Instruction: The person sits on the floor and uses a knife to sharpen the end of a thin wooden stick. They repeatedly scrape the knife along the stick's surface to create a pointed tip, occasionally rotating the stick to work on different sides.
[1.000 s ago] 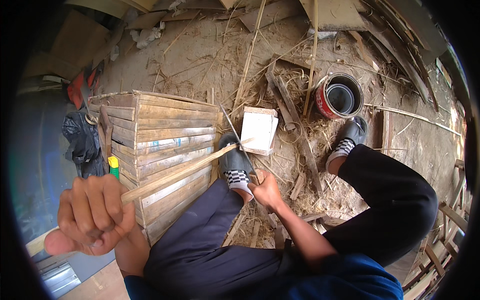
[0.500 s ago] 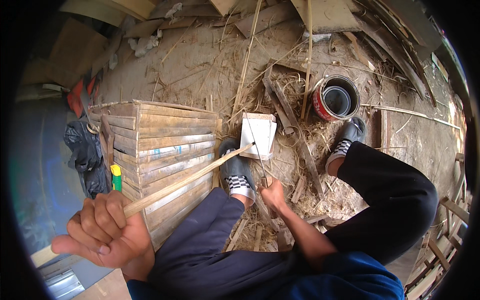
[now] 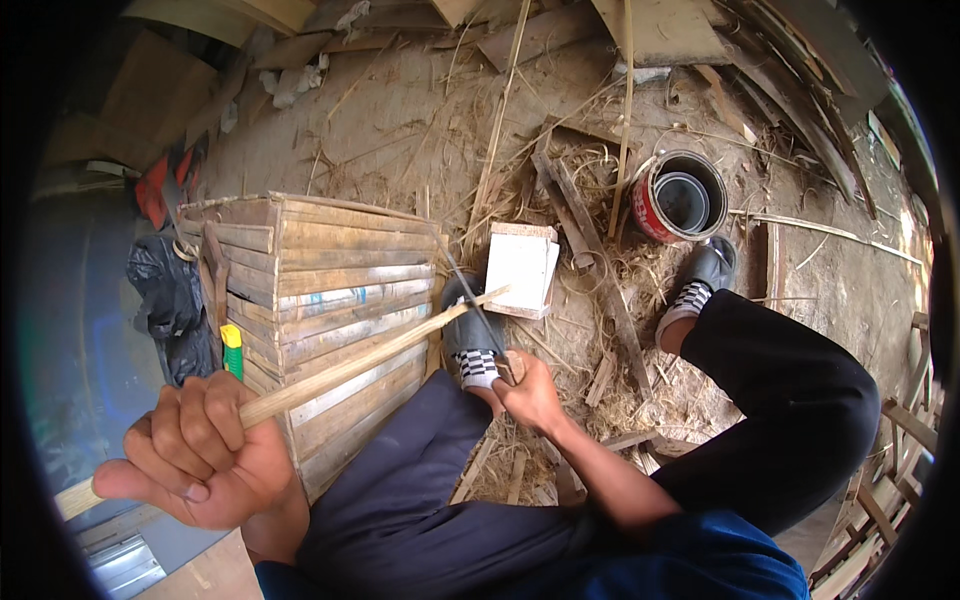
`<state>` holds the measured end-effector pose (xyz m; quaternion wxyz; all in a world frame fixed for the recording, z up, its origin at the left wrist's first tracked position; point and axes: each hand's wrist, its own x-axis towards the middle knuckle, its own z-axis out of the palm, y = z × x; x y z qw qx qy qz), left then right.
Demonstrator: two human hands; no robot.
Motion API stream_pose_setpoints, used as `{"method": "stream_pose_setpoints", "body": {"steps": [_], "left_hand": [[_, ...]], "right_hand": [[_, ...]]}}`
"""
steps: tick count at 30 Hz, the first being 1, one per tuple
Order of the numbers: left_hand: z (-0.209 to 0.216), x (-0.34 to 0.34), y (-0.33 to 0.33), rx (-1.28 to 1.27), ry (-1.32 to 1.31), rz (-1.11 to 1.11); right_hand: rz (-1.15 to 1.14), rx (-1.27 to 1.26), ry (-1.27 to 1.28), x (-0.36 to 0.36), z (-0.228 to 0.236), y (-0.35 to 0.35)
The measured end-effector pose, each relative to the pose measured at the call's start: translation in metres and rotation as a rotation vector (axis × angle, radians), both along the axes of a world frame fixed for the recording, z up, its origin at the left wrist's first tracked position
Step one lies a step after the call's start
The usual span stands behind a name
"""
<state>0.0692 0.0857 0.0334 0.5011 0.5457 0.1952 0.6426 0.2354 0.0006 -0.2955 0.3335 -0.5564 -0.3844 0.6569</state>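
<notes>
My left hand (image 3: 205,455) is closed round a pale bamboo stick (image 3: 350,362), which slants up and right past the wooden crate. The stick's far tip lies over the edge of a white-topped block (image 3: 521,268) on the ground. In my right hand (image 3: 533,395) is a long, thin-bladed knife (image 3: 461,270), its handle mostly covered by my fingers. The blade points up and left and crosses the stick near its tip; whether they touch I cannot tell.
Left of my legs stands a slatted wooden crate (image 3: 350,260), with a yellow-green cutter (image 3: 232,350) and black plastic bag (image 3: 165,300) beside it. A red can (image 3: 650,215) stands beyond my right foot. Shavings and wood strips (image 3: 590,230) litter the ground.
The knife has swung from above the white block to the left, now across the stick. My right hand has shifted slightly left; my left hand still grips the stick.
</notes>
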Motion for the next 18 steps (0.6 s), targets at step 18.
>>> {"method": "stream_pose_setpoints", "body": {"steps": [18], "left_hand": [[0.007,0.001,0.022,-0.020,-0.006,-0.483]], "right_hand": [[0.008,-0.388,-0.205,0.019,-0.010,0.009]]}}
